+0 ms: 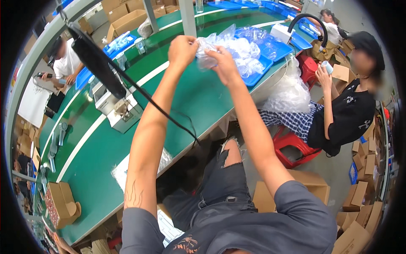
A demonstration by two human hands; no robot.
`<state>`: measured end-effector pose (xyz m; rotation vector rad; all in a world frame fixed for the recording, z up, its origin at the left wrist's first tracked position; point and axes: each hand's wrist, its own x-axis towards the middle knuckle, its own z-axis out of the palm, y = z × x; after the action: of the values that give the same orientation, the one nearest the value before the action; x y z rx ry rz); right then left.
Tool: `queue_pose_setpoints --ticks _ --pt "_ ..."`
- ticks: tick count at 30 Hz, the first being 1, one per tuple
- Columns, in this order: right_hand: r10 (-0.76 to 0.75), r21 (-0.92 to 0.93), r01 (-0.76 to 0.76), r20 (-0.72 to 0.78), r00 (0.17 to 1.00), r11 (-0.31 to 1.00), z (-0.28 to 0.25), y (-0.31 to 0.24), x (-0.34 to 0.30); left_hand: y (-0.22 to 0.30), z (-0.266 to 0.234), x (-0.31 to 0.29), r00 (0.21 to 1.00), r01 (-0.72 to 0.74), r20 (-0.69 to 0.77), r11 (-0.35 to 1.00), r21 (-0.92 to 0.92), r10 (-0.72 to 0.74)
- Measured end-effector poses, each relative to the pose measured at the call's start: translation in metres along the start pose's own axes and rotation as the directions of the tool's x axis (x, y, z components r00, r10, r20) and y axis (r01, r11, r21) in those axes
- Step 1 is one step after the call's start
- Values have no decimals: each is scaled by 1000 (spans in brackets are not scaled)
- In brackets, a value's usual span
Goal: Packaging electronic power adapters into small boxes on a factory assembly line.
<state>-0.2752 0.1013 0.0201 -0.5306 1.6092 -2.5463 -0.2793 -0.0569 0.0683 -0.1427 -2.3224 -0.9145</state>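
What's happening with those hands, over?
Left hand, right hand: both gripping clear plastic. Blue tray beside right hand. Black tool hangs left, clear of both.

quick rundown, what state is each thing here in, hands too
left hand, closed on the clear plastic
right hand, closed on it too
clear plastic, crumpled, held in both hands
blue tray, loaded
black tool, hanging
cardboard box, flaps open
plastic bag, crumpled
red stool, occupied

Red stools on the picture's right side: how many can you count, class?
2: the nearer stool under the seated co-worker in black; the farther stool seen beside the plastic bag. More may be hidden.
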Motion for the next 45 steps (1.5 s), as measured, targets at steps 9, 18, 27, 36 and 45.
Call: queue_pose_setpoints --ticks 9,18,27,36,45 --pt "-615 -882 249 -58 786 400 -98 -57 7 7 83 62 983 164 183 404 -900 8" --pt "-430 -994 38 78 899 -101 -114 -21 -30 -2 61 22 963 186 270 784 -592 -24" --pt "-200 -613 49 -180 963 788 -114 -24 -21 30 73 -28 944 -9 285 877 -480 165" --pt "-9 -38 3 -141 990 999 -51 1 -47 8 39 -20 961 69 249 776 -627 116" --pt "219 677 -227 99 971 700 26 34 -84 -13 -50 -75 969 202 233 809 -552 -83"
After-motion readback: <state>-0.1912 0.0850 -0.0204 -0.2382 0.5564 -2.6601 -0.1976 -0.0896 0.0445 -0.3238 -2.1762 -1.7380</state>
